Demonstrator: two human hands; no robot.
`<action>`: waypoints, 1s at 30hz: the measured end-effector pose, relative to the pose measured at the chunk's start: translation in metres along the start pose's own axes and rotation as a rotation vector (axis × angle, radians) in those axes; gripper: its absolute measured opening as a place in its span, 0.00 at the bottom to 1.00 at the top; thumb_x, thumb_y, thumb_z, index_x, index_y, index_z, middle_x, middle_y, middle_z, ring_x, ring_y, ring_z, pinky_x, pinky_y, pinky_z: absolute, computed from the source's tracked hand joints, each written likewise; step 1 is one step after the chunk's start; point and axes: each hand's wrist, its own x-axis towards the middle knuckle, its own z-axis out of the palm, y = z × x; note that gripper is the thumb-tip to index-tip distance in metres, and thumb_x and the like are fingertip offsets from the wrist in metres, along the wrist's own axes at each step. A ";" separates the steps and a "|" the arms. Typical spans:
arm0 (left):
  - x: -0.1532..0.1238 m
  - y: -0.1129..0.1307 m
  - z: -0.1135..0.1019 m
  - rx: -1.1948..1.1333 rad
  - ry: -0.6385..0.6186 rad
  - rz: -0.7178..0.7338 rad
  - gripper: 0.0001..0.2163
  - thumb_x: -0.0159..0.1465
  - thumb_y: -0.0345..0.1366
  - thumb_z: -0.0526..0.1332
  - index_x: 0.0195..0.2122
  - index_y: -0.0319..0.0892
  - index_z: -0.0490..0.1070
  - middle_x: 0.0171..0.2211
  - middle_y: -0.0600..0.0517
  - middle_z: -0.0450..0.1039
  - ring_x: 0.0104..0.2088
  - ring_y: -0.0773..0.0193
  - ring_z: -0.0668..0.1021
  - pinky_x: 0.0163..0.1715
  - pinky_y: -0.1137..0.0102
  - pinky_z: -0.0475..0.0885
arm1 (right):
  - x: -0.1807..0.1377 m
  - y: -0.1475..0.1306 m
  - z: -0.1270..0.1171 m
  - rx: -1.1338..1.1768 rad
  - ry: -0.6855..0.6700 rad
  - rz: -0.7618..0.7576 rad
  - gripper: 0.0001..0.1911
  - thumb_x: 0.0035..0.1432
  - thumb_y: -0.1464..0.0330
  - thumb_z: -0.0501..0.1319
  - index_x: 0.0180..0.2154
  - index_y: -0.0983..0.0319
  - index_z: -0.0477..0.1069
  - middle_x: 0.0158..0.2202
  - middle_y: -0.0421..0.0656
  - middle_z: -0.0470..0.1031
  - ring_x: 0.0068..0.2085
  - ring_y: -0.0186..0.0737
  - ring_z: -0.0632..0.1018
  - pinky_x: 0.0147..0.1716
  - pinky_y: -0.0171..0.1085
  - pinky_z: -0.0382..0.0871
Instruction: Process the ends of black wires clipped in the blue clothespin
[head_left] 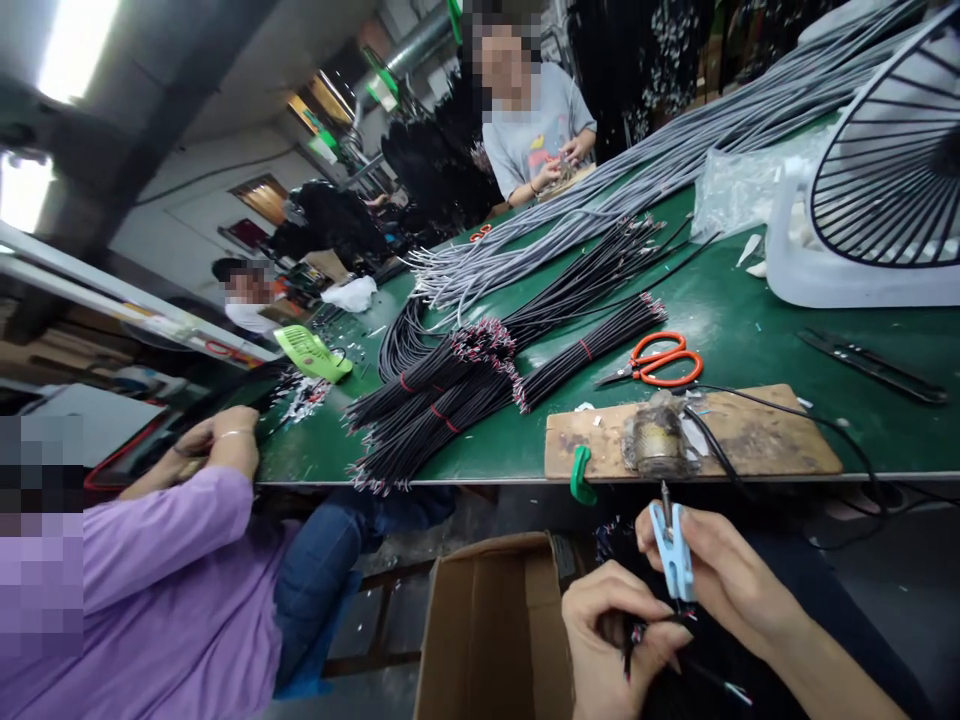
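My right hand (724, 575) is closed on a light blue clothespin (679, 560), just below the table's front edge. Its narrow end points down toward my left hand (619, 640). That hand pinches a thin black cable (628, 650) with small red and white wire ends near the fingertips. Whether the clothespin grips a wire is too small to tell. Right above the clothespin, a pointed metal tip (665, 495) sticks out past the table edge. It is in line with a round, stained metal holder (656, 440) on a wooden board (772, 430).
Bundled black cables (420, 410) and long grey cables (600, 205) lie across the green table (735, 330). Orange-handled scissors (664, 360), black snips (874, 365) and a white fan (817, 285) are nearby. A cardboard box (495, 620) stands below. A co-worker in purple (180, 590) sits left.
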 end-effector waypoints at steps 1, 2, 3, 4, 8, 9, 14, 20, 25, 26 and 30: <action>0.001 -0.001 0.000 0.006 -0.013 -0.012 0.04 0.48 0.31 0.74 0.25 0.45 0.82 0.21 0.52 0.76 0.22 0.66 0.73 0.24 0.74 0.65 | 0.000 0.001 0.000 0.009 -0.007 -0.002 0.19 0.58 0.54 0.63 0.30 0.64 0.78 0.28 0.42 0.70 0.29 0.34 0.68 0.30 0.33 0.64; 0.003 -0.002 0.001 0.009 -0.015 -0.026 0.04 0.48 0.31 0.74 0.24 0.45 0.82 0.21 0.51 0.76 0.22 0.66 0.73 0.24 0.74 0.65 | -0.001 0.002 0.000 0.024 -0.016 0.007 0.18 0.58 0.55 0.62 0.30 0.64 0.77 0.26 0.40 0.69 0.27 0.33 0.67 0.29 0.32 0.63; 0.003 -0.004 0.001 0.008 -0.008 -0.044 0.03 0.48 0.31 0.74 0.24 0.44 0.82 0.21 0.51 0.76 0.22 0.66 0.73 0.24 0.74 0.64 | -0.001 0.004 0.000 0.044 -0.024 0.024 0.18 0.58 0.55 0.62 0.30 0.64 0.77 0.25 0.40 0.68 0.27 0.33 0.67 0.28 0.32 0.63; 0.004 -0.005 0.001 0.003 -0.007 -0.064 0.03 0.48 0.32 0.74 0.24 0.44 0.81 0.21 0.51 0.76 0.22 0.66 0.73 0.24 0.74 0.64 | -0.002 0.005 -0.001 0.069 -0.028 0.047 0.19 0.59 0.55 0.62 0.30 0.64 0.78 0.25 0.40 0.69 0.27 0.33 0.67 0.28 0.32 0.64; 0.003 -0.005 0.002 -0.043 -0.038 -0.114 0.03 0.48 0.32 0.73 0.24 0.43 0.81 0.21 0.51 0.75 0.23 0.65 0.74 0.25 0.74 0.64 | -0.005 0.012 -0.010 0.178 0.004 0.140 0.22 0.59 0.51 0.59 0.37 0.62 0.80 0.31 0.44 0.75 0.31 0.38 0.72 0.34 0.37 0.66; 0.002 -0.004 0.003 -0.057 -0.022 -0.120 0.03 0.48 0.32 0.73 0.23 0.42 0.81 0.20 0.51 0.74 0.23 0.66 0.73 0.24 0.74 0.63 | -0.006 0.014 -0.013 0.190 0.016 0.151 0.23 0.58 0.50 0.59 0.38 0.62 0.80 0.30 0.44 0.75 0.31 0.38 0.72 0.33 0.37 0.66; -0.003 0.001 0.005 -0.085 0.067 -0.152 0.06 0.46 0.34 0.75 0.22 0.41 0.80 0.20 0.52 0.72 0.21 0.69 0.70 0.22 0.74 0.61 | -0.013 0.020 -0.034 0.068 0.090 0.120 0.20 0.59 0.53 0.60 0.38 0.62 0.79 0.26 0.42 0.71 0.28 0.36 0.68 0.29 0.36 0.64; -0.013 -0.004 -0.002 -0.001 0.053 -0.233 0.10 0.44 0.38 0.76 0.20 0.39 0.78 0.19 0.52 0.72 0.20 0.69 0.70 0.22 0.74 0.62 | -0.028 0.024 -0.047 -0.428 0.061 0.064 0.15 0.58 0.58 0.64 0.40 0.61 0.79 0.34 0.46 0.77 0.38 0.45 0.76 0.40 0.42 0.69; -0.023 -0.027 -0.006 -0.165 0.014 -0.491 0.19 0.47 0.47 0.73 0.19 0.38 0.68 0.17 0.53 0.71 0.13 0.71 0.70 0.12 0.76 0.61 | -0.023 0.012 -0.032 -0.697 -0.045 -0.071 0.10 0.56 0.62 0.66 0.29 0.60 0.80 0.30 0.44 0.76 0.36 0.44 0.76 0.42 0.42 0.71; -0.025 -0.032 -0.006 -0.222 -0.003 -0.545 0.21 0.47 0.49 0.73 0.21 0.39 0.66 0.16 0.53 0.71 0.11 0.71 0.70 0.10 0.77 0.60 | -0.021 0.008 -0.027 -0.743 -0.076 -0.091 0.08 0.56 0.63 0.66 0.29 0.60 0.80 0.30 0.43 0.76 0.36 0.44 0.76 0.43 0.41 0.70; -0.031 -0.040 -0.004 -0.356 -0.020 -0.722 0.22 0.45 0.44 0.76 0.27 0.40 0.63 0.19 0.54 0.74 0.11 0.72 0.70 0.09 0.78 0.62 | -0.015 -0.001 -0.013 -0.894 -0.187 -0.126 0.08 0.57 0.64 0.65 0.28 0.58 0.78 0.32 0.42 0.77 0.37 0.43 0.76 0.40 0.39 0.70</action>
